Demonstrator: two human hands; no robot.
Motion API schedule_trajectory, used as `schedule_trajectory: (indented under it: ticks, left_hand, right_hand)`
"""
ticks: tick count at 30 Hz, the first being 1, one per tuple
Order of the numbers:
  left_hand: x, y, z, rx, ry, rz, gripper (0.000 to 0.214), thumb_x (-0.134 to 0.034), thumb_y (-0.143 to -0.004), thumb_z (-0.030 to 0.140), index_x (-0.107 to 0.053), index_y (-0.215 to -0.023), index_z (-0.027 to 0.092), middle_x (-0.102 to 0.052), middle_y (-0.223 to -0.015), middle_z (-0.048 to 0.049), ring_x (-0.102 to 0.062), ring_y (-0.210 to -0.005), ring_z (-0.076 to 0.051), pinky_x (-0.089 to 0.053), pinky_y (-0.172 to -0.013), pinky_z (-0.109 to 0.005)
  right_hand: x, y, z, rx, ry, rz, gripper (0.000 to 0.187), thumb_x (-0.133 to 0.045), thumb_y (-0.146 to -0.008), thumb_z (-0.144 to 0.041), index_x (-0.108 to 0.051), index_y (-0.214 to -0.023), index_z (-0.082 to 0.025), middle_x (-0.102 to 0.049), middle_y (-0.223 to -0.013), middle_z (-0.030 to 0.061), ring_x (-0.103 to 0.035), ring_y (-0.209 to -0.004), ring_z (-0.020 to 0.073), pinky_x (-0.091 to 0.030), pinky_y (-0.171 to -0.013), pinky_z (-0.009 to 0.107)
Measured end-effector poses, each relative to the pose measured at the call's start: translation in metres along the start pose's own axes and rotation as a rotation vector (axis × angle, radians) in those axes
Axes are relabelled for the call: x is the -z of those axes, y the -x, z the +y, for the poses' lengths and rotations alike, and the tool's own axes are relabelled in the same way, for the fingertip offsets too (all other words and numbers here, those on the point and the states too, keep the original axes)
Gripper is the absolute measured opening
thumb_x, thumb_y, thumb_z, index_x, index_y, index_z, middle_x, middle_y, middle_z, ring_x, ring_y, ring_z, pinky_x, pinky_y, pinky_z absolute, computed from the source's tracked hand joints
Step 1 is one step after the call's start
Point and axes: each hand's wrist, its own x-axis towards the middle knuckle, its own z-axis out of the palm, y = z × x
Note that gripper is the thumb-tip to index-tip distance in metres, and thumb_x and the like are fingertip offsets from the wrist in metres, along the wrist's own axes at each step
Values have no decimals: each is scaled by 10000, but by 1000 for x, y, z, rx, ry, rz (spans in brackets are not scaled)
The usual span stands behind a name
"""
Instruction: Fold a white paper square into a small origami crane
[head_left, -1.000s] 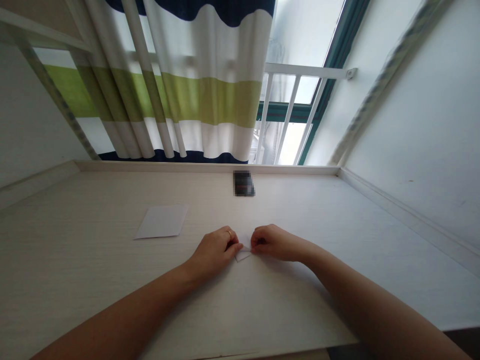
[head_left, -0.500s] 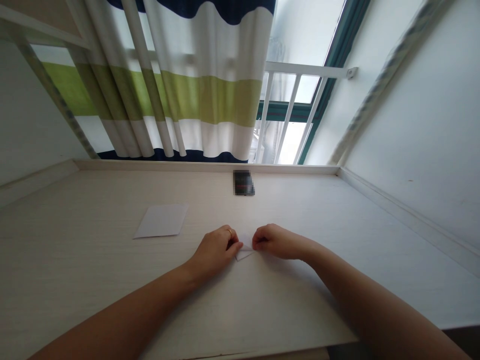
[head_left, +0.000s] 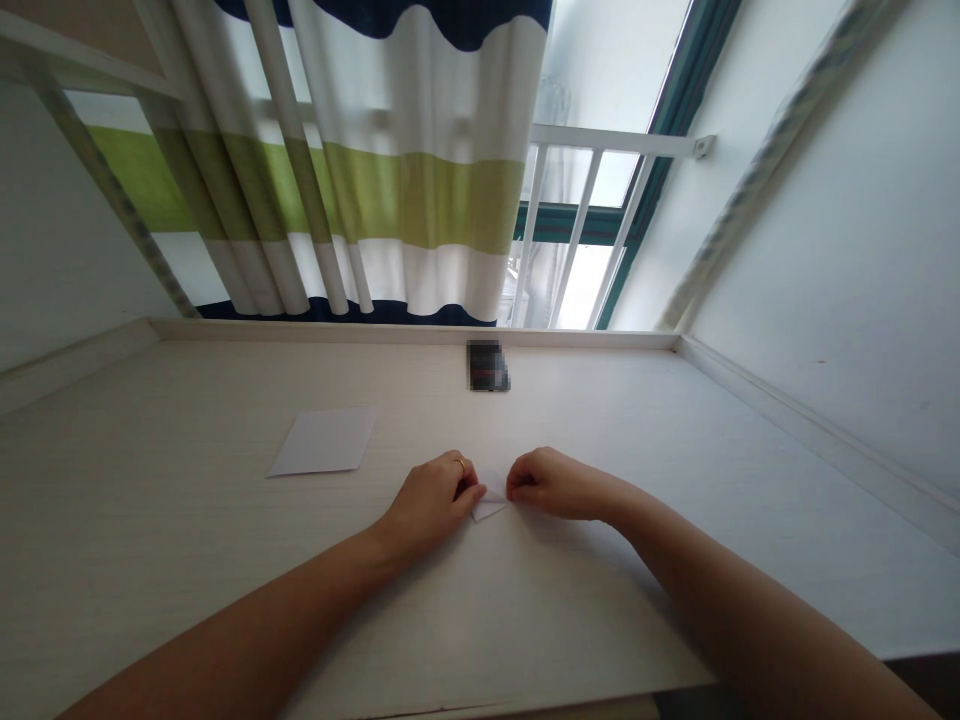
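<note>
A small folded piece of white paper (head_left: pixel 491 497) lies on the pale wooden desk (head_left: pixel 225 560) in the middle of the view. My left hand (head_left: pixel 431 500), with a ring on one finger, pinches its left side with curled fingers. My right hand (head_left: pixel 551 483) pinches its right side, fingers closed on it. Most of the paper is hidden between the two hands; only a pointed corner shows below them.
A flat white sheet of paper (head_left: pixel 324 441) lies to the left, farther back. A small dark blurred object (head_left: pixel 487 366) stands at the desk's back edge below the window. A striped curtain (head_left: pixel 360 180) hangs behind; walls close both sides.
My right hand has shifted very slightly to the right and back along the folded paper. My left hand stays in place.
</note>
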Motion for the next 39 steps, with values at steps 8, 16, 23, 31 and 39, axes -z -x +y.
schedule_trajectory:
  ticks: [8,16,23,31,39]
  left_hand:
    - [-1,0,-1,-5,-1,15,124,-476,-741,271,-511,-662,183,-542,-693,6,-496,-627,-130,-363,-590,-245]
    - [-5,-1,-1,-19,16,19,97,-480,-739,245,-493,-670,179,-516,-751,-3,-499,-666,-133,-381,-607,-250]
    - [-5,-1,1,-6,1,22,104,-470,-743,222,-468,-648,180,-500,-744,-3,-489,-666,-132,-376,-605,-252]
    - [-7,0,1,-13,10,19,94,-460,-750,218,-456,-663,183,-487,-756,-5,-483,-681,-138,-386,-634,-266]
    - [-11,1,1,-40,18,27,85,-431,-762,194,-452,-680,181,-481,-778,-17,-482,-716,-148,-400,-693,-292]
  right_hand:
    - [0,1,-2,-35,42,-1,211,-480,-696,-219,-663,-753,-132,-642,-668,39,-519,-581,124,-351,-512,210]
    - [-5,-3,-4,-56,145,28,183,-502,-720,-240,-654,-747,-142,-651,-745,58,-542,-635,135,-365,-545,207]
    - [-7,-3,-7,-79,207,39,179,-490,-706,-212,-654,-739,-150,-654,-757,66,-555,-664,151,-370,-563,214]
    - [-7,-5,-10,-120,234,26,195,-492,-695,-219,-664,-764,-158,-662,-781,72,-570,-681,158,-375,-561,210]
    - [-6,-5,-14,-155,245,19,207,-491,-686,-214,-673,-767,-158,-667,-785,81,-581,-696,174,-375,-550,219]
